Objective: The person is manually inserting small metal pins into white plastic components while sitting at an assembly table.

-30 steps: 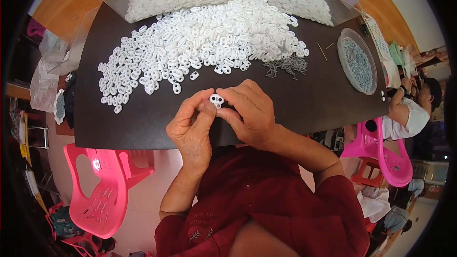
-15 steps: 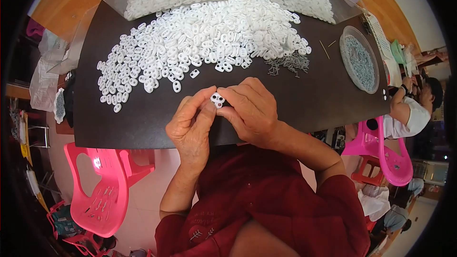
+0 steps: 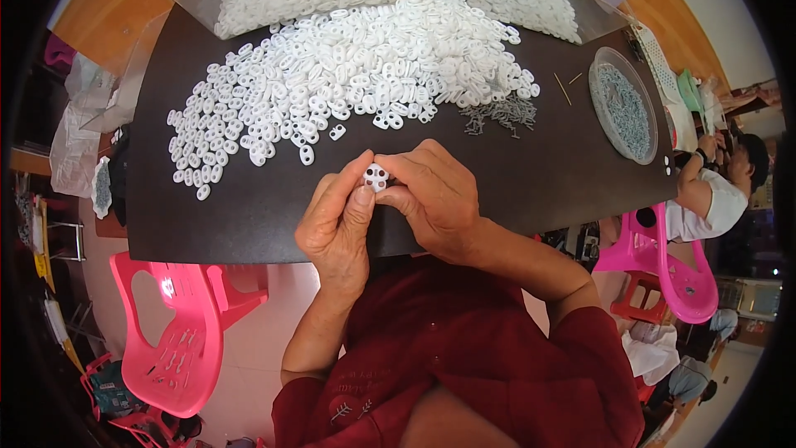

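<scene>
Small white plastic pieces (image 3: pixel 376 176) are pinched between my two hands, with four dark holes showing. They look like two oval two-hole pieces set edge to edge, though fingertips cover part of them. My left hand (image 3: pixel 334 228) grips them from the left with thumb and forefinger. From the right, my right hand (image 3: pixel 435 195) closes its thumb and fingers on them. Beyond my hands spreads a big heap of the same white oval pieces (image 3: pixel 356 66), a single white piece (image 3: pixel 337 132) lying at its near edge. Small grey pins (image 3: pixel 504 114) lie at the heap's right end.
Two clear bins (image 3: pixel 601 23) of white pieces stand at the dark table's (image 3: pixel 531 174) far side. A round clear tray (image 3: pixel 594 104) of grey pins sits at right, near two thin sticks (image 3: pixel 563 90). Pink chairs (image 3: pixel 178 348) flank me; another person (image 3: pixel 705 199) sits at right.
The white pieces have turned in my fingers, so four holes now show where fewer showed before. Both hands have shifted only slightly.
</scene>
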`<action>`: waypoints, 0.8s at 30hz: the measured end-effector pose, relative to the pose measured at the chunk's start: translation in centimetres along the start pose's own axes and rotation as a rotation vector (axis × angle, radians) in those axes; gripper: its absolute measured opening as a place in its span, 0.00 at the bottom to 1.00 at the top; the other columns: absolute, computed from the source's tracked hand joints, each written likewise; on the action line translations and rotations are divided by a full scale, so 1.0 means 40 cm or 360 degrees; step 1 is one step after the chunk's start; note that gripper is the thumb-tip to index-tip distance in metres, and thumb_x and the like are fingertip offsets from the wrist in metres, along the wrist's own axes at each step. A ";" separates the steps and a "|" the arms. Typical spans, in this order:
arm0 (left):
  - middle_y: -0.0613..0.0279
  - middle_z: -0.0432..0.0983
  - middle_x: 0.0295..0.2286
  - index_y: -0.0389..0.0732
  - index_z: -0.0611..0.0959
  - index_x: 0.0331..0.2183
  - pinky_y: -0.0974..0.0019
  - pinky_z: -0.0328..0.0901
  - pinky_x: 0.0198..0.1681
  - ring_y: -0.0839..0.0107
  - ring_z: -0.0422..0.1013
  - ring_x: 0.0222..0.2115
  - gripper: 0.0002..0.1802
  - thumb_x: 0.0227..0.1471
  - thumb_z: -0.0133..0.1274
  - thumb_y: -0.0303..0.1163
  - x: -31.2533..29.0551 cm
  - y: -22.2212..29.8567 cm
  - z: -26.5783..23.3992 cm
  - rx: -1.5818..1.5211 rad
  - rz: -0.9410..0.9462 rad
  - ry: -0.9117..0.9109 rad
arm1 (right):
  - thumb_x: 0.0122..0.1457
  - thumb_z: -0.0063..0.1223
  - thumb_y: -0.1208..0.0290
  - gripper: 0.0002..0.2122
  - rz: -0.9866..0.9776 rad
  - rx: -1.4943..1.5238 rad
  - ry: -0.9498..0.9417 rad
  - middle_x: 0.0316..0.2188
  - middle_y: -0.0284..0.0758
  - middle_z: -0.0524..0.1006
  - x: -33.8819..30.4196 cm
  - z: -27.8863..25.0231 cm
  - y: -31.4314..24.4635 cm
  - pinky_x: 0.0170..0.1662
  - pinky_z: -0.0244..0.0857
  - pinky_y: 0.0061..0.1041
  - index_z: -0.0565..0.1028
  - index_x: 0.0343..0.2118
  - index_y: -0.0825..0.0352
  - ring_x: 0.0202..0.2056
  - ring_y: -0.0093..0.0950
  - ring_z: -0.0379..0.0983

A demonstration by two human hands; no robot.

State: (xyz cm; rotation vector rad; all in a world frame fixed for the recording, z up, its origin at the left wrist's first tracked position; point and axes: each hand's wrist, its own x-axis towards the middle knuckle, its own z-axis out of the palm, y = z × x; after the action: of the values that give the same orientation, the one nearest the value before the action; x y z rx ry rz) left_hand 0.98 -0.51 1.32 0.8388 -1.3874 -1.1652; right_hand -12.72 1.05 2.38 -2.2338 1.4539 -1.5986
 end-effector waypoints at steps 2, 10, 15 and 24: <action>0.67 0.70 0.26 0.33 0.79 0.43 0.78 0.59 0.32 0.80 0.63 0.28 0.14 0.54 0.52 0.25 -0.003 0.003 0.003 0.0060 0.0041 0.0025 | 0.41 0.59 0.80 0.15 -0.0019 0.0012 0.0006 0.25 0.38 0.71 -0.005 0.004 0.002 0.25 0.59 0.29 0.71 0.35 0.74 0.24 0.34 0.64; 0.67 0.69 0.26 0.34 0.79 0.43 0.78 0.59 0.31 0.81 0.63 0.27 0.13 0.55 0.50 0.25 -0.017 0.007 0.026 0.0116 0.0055 0.0186 | 0.43 0.57 0.81 0.14 -0.0009 0.0014 0.0043 0.26 0.38 0.71 -0.005 0.018 -0.010 0.26 0.60 0.29 0.71 0.36 0.74 0.24 0.34 0.64; 0.67 0.69 0.27 0.33 0.79 0.43 0.78 0.60 0.32 0.81 0.63 0.28 0.13 0.55 0.50 0.25 -0.024 0.011 0.033 -0.0029 0.0044 0.0255 | 0.46 0.56 0.81 0.13 0.0102 0.0169 0.0005 0.26 0.39 0.71 -0.005 0.015 -0.019 0.26 0.60 0.28 0.71 0.36 0.75 0.24 0.34 0.64; 0.66 0.71 0.28 0.32 0.80 0.41 0.77 0.60 0.31 0.80 0.64 0.27 0.12 0.54 0.51 0.24 -0.030 0.010 0.034 0.0036 0.0133 0.0290 | 0.45 0.57 0.81 0.14 -0.0029 0.0160 0.0098 0.27 0.39 0.71 -0.014 0.024 -0.008 0.25 0.60 0.28 0.71 0.37 0.75 0.24 0.34 0.65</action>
State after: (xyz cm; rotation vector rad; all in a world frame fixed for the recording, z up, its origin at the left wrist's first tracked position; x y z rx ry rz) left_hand -0.10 0.99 1.46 0.8725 -1.2753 -0.9856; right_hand -11.78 1.18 1.69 -2.1680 1.3378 -1.7201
